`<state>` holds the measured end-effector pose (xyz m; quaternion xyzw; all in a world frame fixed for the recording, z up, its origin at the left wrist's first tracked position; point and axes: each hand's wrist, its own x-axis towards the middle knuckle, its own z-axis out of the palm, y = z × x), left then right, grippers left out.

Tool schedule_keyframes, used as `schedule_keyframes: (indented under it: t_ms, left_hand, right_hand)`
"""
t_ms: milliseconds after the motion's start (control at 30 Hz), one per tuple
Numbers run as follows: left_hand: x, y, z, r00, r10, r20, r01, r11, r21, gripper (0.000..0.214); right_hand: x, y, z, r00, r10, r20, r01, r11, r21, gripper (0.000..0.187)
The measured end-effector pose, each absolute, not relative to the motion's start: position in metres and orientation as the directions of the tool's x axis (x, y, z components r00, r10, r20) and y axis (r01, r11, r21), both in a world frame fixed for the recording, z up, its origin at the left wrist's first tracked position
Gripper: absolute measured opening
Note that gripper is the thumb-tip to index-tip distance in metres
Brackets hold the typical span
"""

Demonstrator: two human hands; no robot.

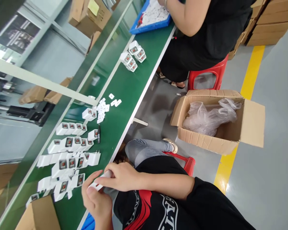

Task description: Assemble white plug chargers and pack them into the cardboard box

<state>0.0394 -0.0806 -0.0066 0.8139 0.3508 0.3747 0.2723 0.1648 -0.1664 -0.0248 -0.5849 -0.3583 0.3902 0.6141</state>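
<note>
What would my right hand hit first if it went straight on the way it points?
Past the white piece in its grip, your right hand would probably meet your left hand first, though depth is hard to judge.

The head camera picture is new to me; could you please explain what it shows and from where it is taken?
There is no machine here, only a person whose left hand and right hand together hold a white plastic block. The camera is worn on that person's head, looking forward and down; the view is tilted. On the green table are rows of white cases, many open at one end, and small flat parts. Farther along, another person sits beside a blue tray. On the floor, a cardboard box contains clear plastic.
</note>
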Motion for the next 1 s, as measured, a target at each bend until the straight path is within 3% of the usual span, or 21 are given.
schedule_keyframes:
  t_ms: [100, 233, 400, 567, 800, 1000]
  left_hand:
    - [0.034, -0.079, -0.01, 0.458, 0.832, 0.312, 0.369, -0.497, 0.785, 0.056]
    - [0.023, -0.077, -0.019, 0.516, 0.84, 0.171, 0.312, -0.37, 0.875, 0.062]
    - [0.014, -0.075, -0.031, 0.463, 0.848, 0.257, 0.232, -0.396, 0.889, 0.061]
    - [0.01, -0.071, -0.037, 0.368, 0.898, 0.241, 0.155, -0.315, 0.936, 0.059]
    - [0.01, -0.056, -0.022, 0.442, 0.874, 0.203, 0.07, -0.259, 0.963, 0.059]
    - [0.0, -0.034, -0.005, 0.45, 0.822, 0.348, -0.009, -0.386, 0.922, 0.061]
  right_hand:
    - [0.162, -0.169, -0.027, 0.482, 0.875, -0.029, -0.155, 0.053, -0.987, 0.053]
    - [0.16, -0.17, -0.027, 0.485, 0.874, -0.003, -0.136, 0.072, -0.988, 0.039]
    - [0.155, -0.163, -0.024, 0.462, 0.886, 0.037, -0.09, 0.089, -0.992, 0.03]
    - [0.147, -0.146, -0.02, 0.401, 0.908, 0.116, -0.058, 0.152, -0.987, 0.031]
    - [0.153, -0.111, -0.026, 0.261, 0.95, 0.17, 0.022, 0.17, -0.985, 0.038]
    - [0.165, -0.081, -0.009, 0.077, 0.985, 0.157, 0.105, 0.148, -0.983, 0.039]
